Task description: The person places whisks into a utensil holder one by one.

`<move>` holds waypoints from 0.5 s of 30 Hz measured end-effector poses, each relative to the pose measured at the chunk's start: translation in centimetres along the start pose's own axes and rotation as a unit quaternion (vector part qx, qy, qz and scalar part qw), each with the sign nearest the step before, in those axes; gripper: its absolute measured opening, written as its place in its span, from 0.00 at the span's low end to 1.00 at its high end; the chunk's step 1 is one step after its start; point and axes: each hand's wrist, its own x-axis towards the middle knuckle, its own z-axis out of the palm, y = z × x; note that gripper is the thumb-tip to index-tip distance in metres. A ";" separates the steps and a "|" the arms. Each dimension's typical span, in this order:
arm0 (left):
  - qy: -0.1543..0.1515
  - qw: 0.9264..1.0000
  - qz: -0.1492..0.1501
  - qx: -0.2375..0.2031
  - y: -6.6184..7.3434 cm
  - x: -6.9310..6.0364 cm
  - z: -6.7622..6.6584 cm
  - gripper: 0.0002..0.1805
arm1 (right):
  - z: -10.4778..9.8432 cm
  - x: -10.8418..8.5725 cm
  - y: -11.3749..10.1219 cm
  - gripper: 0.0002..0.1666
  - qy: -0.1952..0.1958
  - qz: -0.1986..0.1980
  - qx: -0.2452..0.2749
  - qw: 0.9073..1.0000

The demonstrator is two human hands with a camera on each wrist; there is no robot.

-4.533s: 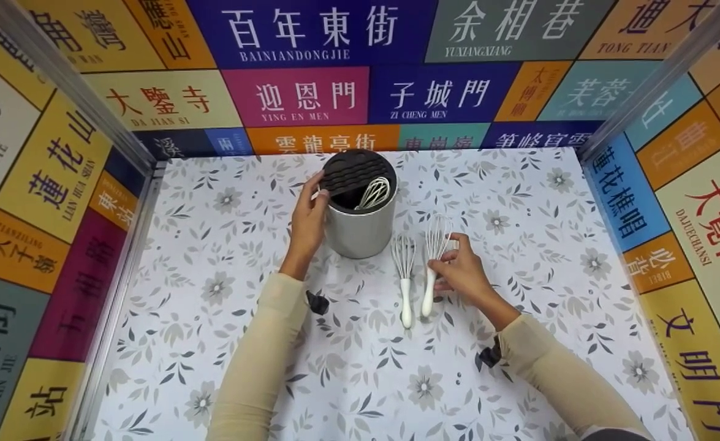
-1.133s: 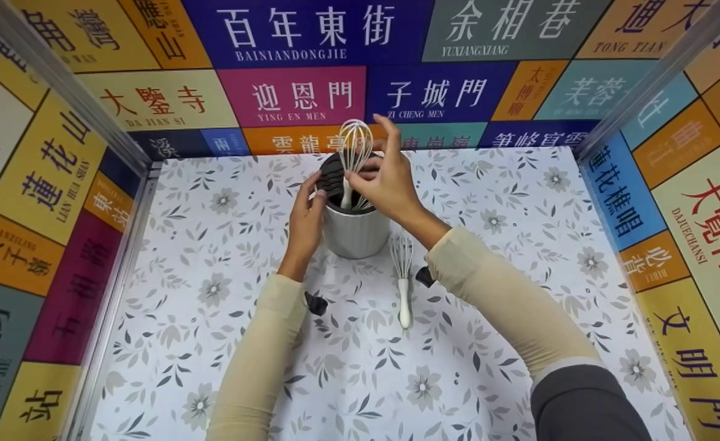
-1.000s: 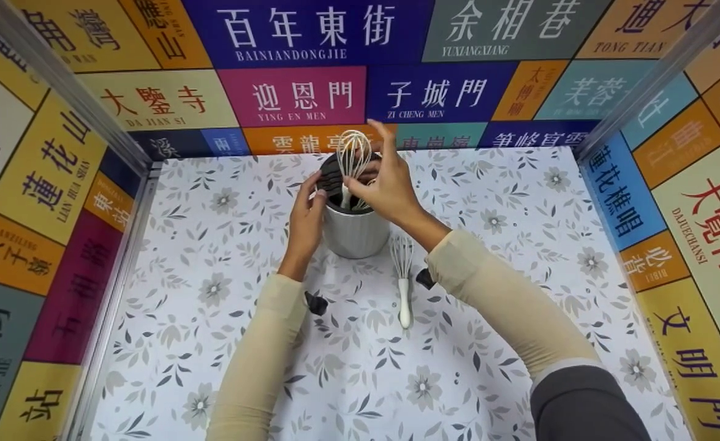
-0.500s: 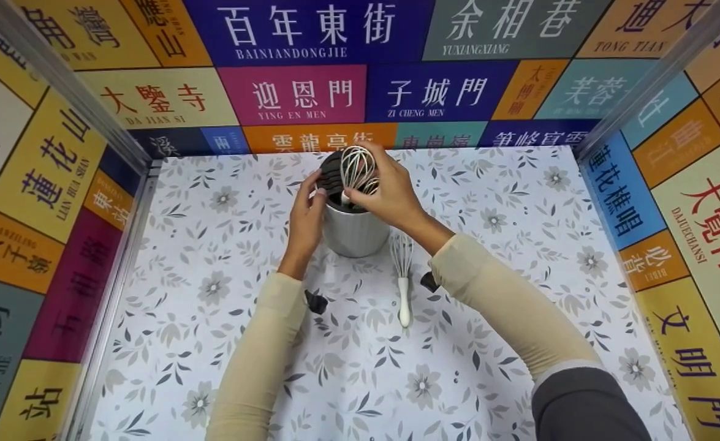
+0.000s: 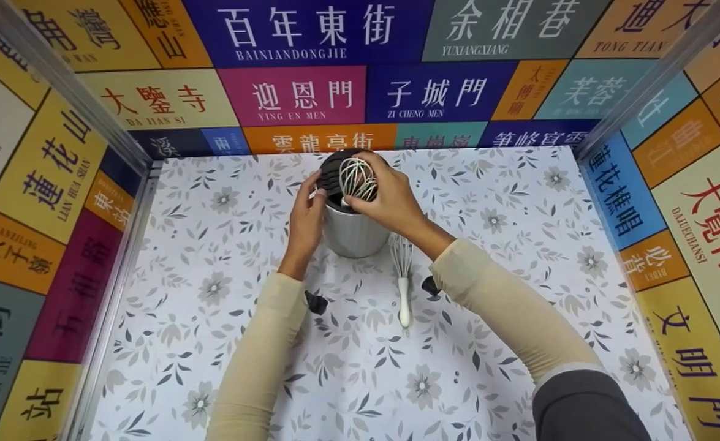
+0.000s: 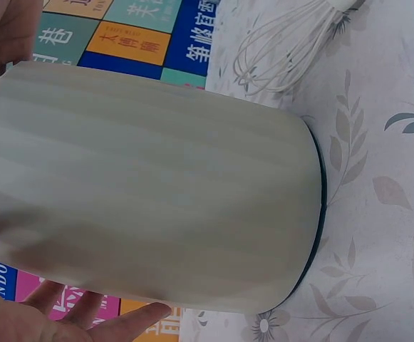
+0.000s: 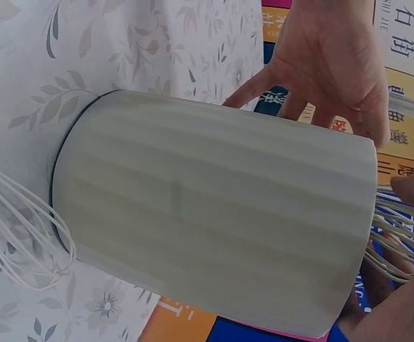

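Note:
A grey, ribbed utensil holder (image 5: pixel 356 236) with a dark slotted insert (image 5: pixel 335 168) stands upright at the back of the table. My left hand (image 5: pixel 304 226) grips its left side near the rim, thumb at the top edge and fingers round the wall, as the right wrist view also shows. My right hand (image 5: pixel 393 193) pinches a white whisk (image 5: pixel 355 174) low at the wire head. Its handle is down inside the holder, hidden; the wires rise above the rim. Another whisk's wires in the holder are mostly covered by my hand. A white whisk (image 5: pixel 403 282) lies on the table, wires toward the holder.
A floral white cloth (image 5: pixel 212 331) covers the table. Panels with printed street names (image 5: pixel 304 92) enclose the back and both sides, the back one close behind the holder. Black wrist-camera pieces (image 5: pixel 316 302) show beneath the forearms.
My right hand picked up one of two whisks from the table, carried it to the holder and lowered it handle-first, still sinking over the last second. My left hand stays on the holder.

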 end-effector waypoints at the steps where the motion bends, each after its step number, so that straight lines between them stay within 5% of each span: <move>1: 0.000 1.000 0.000 0.000 0.0 0.0 0.0 0.24 | 0.0 0.0 -0.1 0.44 -0.002 -0.001 -0.005 1.000; 15: -0.003 1.000 -0.002 -0.012 -0.1 0.0 0.0 0.24 | -0.9 0.5 -0.8 0.45 -0.057 0.031 -0.070 0.995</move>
